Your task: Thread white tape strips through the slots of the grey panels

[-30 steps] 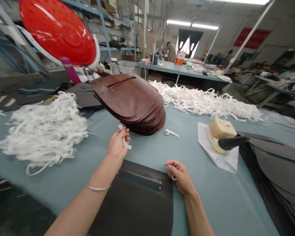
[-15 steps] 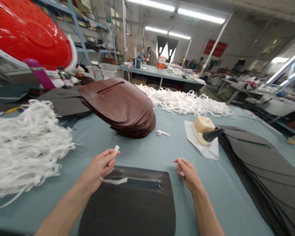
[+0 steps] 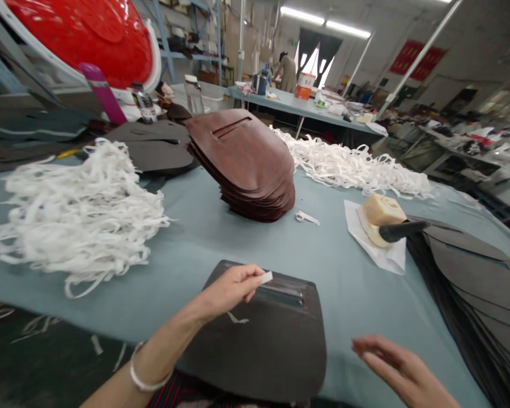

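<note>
Left hand (image 3: pixel 227 289) over dark slotted leather panel (image 3: pixel 263 351), fingers pinching white strip (image 3: pixel 266 277). Right hand (image 3: pixel 402 368) empty, fingers spread, just right of panel.

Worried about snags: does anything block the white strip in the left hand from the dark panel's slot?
Nothing visible: the narrow white strip in the left hand lies right by the slot of the dark rounded panel.

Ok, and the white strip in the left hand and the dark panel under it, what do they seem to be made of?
The white strip looks like thin, matte tape, paper or fabric; it bends softly, but the view can't settle which. The dark panel looks like leather or synthetic leather, with a smooth, low-sheen surface and a cleanly cut slot.
</note>
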Demonstrator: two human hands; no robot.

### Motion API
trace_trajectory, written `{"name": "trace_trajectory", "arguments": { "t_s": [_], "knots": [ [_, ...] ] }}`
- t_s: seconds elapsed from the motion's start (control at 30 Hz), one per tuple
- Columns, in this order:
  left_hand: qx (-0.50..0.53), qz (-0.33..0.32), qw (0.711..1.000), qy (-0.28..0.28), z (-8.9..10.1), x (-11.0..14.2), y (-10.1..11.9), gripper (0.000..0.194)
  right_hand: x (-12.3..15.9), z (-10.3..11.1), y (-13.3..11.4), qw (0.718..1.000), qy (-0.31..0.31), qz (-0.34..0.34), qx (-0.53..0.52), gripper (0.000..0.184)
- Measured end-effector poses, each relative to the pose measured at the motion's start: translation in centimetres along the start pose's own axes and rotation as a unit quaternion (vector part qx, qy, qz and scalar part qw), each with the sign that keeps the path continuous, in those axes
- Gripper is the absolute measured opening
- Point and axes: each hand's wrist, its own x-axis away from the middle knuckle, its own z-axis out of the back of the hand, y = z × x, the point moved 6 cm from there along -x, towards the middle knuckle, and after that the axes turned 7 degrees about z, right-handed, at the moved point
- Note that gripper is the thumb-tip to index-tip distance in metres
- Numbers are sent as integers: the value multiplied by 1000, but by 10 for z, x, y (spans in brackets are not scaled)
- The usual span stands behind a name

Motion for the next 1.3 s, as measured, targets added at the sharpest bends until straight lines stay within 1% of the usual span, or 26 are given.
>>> {"name": "trace_trajectory", "arguments": {
  "t_s": [0.03,0.07,0.1,0.13,0.17,0.2,0.23,0.27,0.33,0.43,0.5,0.6,0.67,0.73,0.8,0.9,1.0,1.07,1.13,1.2,1.3],
  "knots": [
    [-8,-5,1000,-24,-14,0,2,33,-16,-16,-21,998,24,21,-51,42],
    [-13,-7,999,-45,-27,2,2,32,-32,-36,-40,993,32,36,-109,46],
    [-18,-7,998,-62,-37,4,2,31,-47,-57,-58,984,26,52,-168,50],
    [-23,-5,997,-69,-44,6,0,31,-59,-78,-73,975,3,62,-214,51],
    [-30,-2,997,-67,-46,9,-4,31,-69,-96,-82,970,-19,67,-234,45],
    [-38,3,997,-60,-44,12,-9,31,-76,-108,-87,966,-29,69,-247,40],
    [-50,10,997,-50,-39,15,-15,30,-81,-116,-88,965,-34,69,-250,35],
    [-63,18,997,-43,-31,18,-22,29,-83,-118,-85,966,-30,69,-245,33],
    [-88,39,995,-41,-11,23,-37,27,-84,-112,-74,972,-7,77,-222,30],
    [-118,61,990,-35,21,29,-53,27,-83,-97,-65,974,17,121,-189,28],
    [-137,58,989,-13,37,29,-56,24,-84,-96,-63,967,7,141,-212,29],
    [-140,63,988,30,52,23,-58,25,-88,-101,-59,945,-3,124,-301,32],
    [-125,77,987,63,58,18,-60,28,-92,-104,-52,935,8,95,-341,35],
    [-110,82,986,90,61,14,-62,31,-96,-103,-44,943,15,64,-328,36],
    [-94,77,988,99,62,10,-63,31,-101,-97,-38,964,24,51,-261,36],
    [-89,71,987,116,65,2,-67,30,-107,-83,-34,984,48,68,-155,35],
    [-121,93,971,182,71,-5,-70,30,-114,-73,-32,992,74,79,-64,30],
    [-141,106,959,222,74,-8,-69,29,-118,-68,-31,991,109,71,11,28],
    [-147,109,955,235,74,-11,-67,27,-122,-64,-29,985,145,55,70,28],
    [-146,109,955,235,73,-14,-67,25,-125,-64,-28,981,166,40,93,28],
    [-150,120,949,251,75,-19,-71,24,-127,-67,-27,979,183,20,93,27]
  ]
}}
